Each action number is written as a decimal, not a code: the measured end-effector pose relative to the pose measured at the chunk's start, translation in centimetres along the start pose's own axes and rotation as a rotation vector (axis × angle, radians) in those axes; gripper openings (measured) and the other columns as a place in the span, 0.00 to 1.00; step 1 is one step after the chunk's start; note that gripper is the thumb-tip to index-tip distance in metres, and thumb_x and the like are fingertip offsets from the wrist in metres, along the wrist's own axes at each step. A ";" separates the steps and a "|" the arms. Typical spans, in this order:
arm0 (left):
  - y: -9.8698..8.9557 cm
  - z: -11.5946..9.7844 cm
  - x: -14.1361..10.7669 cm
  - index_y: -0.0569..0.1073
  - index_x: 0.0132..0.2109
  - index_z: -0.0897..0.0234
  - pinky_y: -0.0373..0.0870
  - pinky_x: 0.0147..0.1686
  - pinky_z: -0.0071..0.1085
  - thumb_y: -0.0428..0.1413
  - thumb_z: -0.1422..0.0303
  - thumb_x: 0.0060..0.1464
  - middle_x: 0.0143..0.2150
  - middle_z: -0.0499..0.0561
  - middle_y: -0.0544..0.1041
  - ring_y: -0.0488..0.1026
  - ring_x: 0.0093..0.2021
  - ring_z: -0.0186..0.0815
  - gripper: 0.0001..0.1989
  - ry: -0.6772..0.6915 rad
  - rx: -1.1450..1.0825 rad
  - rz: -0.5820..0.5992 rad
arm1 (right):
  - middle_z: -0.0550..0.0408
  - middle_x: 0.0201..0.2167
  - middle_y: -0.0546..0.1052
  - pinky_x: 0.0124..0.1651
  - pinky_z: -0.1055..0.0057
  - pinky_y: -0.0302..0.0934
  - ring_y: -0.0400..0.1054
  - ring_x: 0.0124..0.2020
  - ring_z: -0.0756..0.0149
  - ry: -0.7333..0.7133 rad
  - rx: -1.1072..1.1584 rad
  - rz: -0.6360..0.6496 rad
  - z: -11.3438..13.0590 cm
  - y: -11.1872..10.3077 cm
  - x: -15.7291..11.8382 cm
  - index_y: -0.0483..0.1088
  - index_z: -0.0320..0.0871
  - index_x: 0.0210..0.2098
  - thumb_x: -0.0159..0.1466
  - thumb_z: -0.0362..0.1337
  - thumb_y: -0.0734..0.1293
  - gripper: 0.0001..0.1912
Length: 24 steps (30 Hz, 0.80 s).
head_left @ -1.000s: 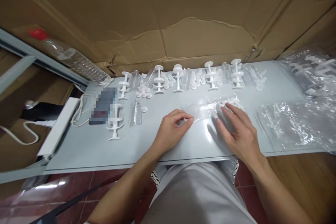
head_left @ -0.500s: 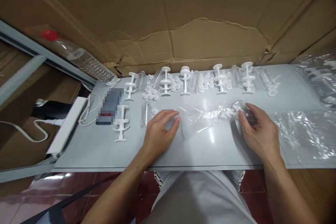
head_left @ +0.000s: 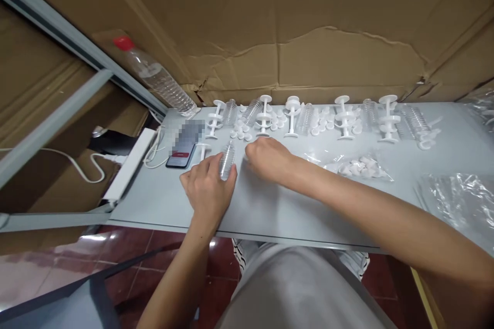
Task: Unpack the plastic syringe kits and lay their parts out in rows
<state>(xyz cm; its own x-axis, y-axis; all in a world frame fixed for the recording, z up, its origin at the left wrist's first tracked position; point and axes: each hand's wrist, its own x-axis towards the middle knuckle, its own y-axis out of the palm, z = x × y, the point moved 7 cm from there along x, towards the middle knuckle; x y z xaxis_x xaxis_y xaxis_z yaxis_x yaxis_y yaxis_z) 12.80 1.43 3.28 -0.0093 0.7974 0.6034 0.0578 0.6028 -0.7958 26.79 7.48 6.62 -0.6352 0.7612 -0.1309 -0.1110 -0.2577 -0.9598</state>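
My left hand (head_left: 206, 182) is closed around a clear ribbed tube (head_left: 228, 157), with the thumb on its right side and the fingers on its left. Partly behind those fingers is a white plunger-like piece (head_left: 203, 149) with round discs. Just right of the tube, my right hand (head_left: 268, 159) is curled with its fingers pressed together; whatever they hold is hidden. Beyond the right forearm lies a clear plastic bag (head_left: 380, 170) containing small white caps (head_left: 360, 167).
Along the back stand white disc pieces (head_left: 292, 115), clear ribbed tubes (head_left: 306, 117) and small white caps (head_left: 322, 121). A phone (head_left: 181, 151), a power strip (head_left: 133, 164) and a red-capped bottle (head_left: 162, 82) are at left. Flat plastic bags (head_left: 459, 203) lie at right.
My right hand has left the bag of caps and crossed leftward beside my left hand. My left hand has moved left and taken hold of the ribbed tube. The view has shifted left.
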 end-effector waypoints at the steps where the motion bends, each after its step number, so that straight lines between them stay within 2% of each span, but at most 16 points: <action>1: -0.1 0.1 0.0 0.81 0.54 0.66 0.60 0.46 0.44 0.61 0.59 0.64 0.48 0.60 0.86 0.80 0.44 0.51 0.18 -0.013 0.005 -0.010 | 0.38 0.43 0.83 0.48 0.66 0.69 0.79 0.46 0.53 0.008 -0.005 0.018 -0.1 0.3 1.4 0.78 0.34 0.46 0.68 0.29 0.67 0.09; 4: 0.0 0.7 -0.1 0.81 0.54 0.65 0.58 0.47 0.44 0.61 0.58 0.64 0.48 0.60 0.86 0.78 0.45 0.52 0.18 -0.054 0.005 -0.018 | 0.36 0.44 0.83 0.51 0.66 0.68 0.79 0.48 0.53 0.026 -0.006 0.023 -0.2 1.1 4.0 0.78 0.34 0.48 0.67 0.26 0.67 0.12; 13: 0.0 2.0 -1.0 0.78 0.55 0.63 0.57 0.48 0.46 0.60 0.59 0.64 0.50 0.61 0.84 0.75 0.49 0.52 0.17 -0.125 -0.064 -0.031 | 0.36 0.50 0.82 0.50 0.67 0.69 0.78 0.51 0.51 0.077 0.053 0.035 0.0 2.0 7.7 0.77 0.34 0.53 0.67 0.29 0.67 0.16; 24: -0.1 2.3 -1.1 0.77 0.58 0.64 0.57 0.48 0.47 0.62 0.57 0.63 0.55 0.62 0.82 0.74 0.52 0.55 0.21 -0.199 -0.084 0.002 | 0.36 0.52 0.81 0.51 0.70 0.66 0.77 0.52 0.55 0.091 0.085 0.037 0.8 2.1 9.4 0.77 0.33 0.54 0.68 0.26 0.65 0.16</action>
<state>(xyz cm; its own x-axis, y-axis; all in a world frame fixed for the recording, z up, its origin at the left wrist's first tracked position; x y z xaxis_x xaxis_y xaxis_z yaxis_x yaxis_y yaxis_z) 10.52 0.58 2.57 -0.2055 0.7931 0.5733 0.1411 0.6037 -0.7846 19.98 13.58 3.62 -0.5682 0.8003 -0.1915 -0.1558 -0.3332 -0.9299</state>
